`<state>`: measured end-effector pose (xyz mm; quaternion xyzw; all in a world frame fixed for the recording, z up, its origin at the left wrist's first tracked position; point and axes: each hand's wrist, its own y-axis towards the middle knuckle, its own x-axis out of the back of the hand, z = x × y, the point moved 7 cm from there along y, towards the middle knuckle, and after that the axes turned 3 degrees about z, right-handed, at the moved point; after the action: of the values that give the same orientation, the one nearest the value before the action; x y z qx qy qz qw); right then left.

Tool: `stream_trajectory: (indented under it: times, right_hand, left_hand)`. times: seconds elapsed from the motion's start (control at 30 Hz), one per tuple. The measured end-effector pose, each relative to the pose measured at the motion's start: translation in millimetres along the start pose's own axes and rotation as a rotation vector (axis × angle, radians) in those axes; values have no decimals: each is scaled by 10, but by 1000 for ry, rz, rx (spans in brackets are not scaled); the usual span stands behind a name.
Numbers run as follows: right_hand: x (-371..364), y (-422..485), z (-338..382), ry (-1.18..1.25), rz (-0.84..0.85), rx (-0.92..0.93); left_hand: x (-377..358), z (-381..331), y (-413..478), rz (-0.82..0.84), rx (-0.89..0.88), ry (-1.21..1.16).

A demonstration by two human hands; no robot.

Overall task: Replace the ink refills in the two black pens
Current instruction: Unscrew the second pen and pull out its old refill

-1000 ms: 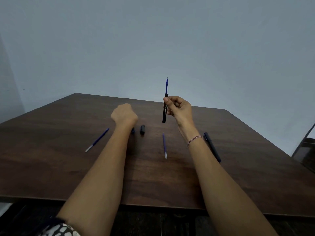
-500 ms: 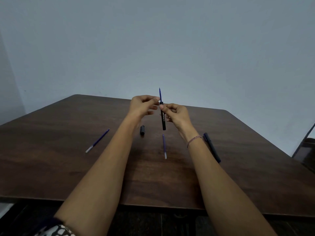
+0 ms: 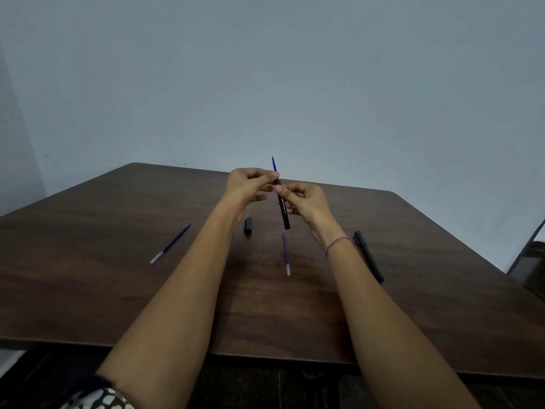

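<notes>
My right hand (image 3: 306, 203) holds a black pen barrel (image 3: 283, 212) nearly upright above the table, gripping its upper half. A blue refill (image 3: 273, 163) sticks out of the barrel's top. My left hand (image 3: 250, 184) pinches around this refill just above the barrel; what else lies between its fingertips is hidden. On the table below lie a loose blue refill (image 3: 286, 252) and a short black cap (image 3: 248, 225). Another blue refill (image 3: 171, 242) lies to the left. The second black pen (image 3: 368, 256) lies whole on the right, beside my right forearm.
The dark wooden table (image 3: 118, 284) stands against a plain grey wall. A dark chair (image 3: 528, 261) shows at the right edge. My forearms cross the table's near edge.
My left hand rose from the table next to the cap and came to the refill at the barrel's top. A small dark piece by the cap is gone. The pen dropped a little lower.
</notes>
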<state>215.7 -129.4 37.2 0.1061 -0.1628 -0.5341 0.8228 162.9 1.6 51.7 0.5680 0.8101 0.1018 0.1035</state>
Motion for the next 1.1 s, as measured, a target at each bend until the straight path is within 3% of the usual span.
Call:
stream_trajectory:
  times: [0.77, 1.1]
  right_hand:
    - [-40, -28, -65, -130, 79, -92]
    - [-76, -40, -77, -201, 126, -82]
  left_hand:
    - [191, -28, 6, -194, -41, -271]
    - [304, -21, 18, -311, -92, -274]
